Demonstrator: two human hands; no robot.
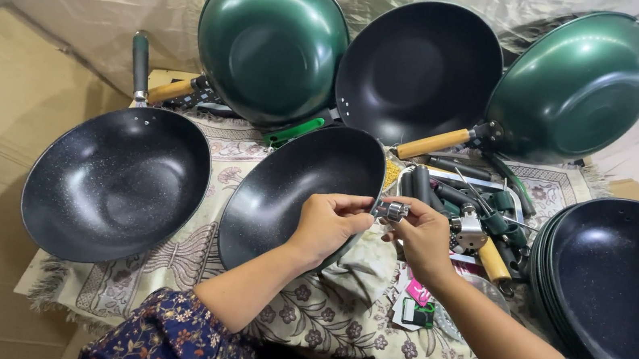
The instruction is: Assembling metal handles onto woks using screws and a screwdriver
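A dark non-stick wok (pixel 298 189) without a handle lies tilted in front of me on a patterned cloth (pixel 319 317). My left hand (pixel 328 225) grips its right rim. My right hand (pixel 420 236) pinches a small silver metal handle bracket (pixel 394 210) against that rim. Both forearms reach in from the bottom, in dark floral sleeves.
Another dark wok with a green handle (pixel 118 179) lies at left. Two green woks (pixel 272 40) (pixel 579 85) and a dark one (pixel 418 70) lean at the back. A stack of dark woks (pixel 622 298) sits at right. Loose handles and a hammer (pixel 476 223) fill a tray.
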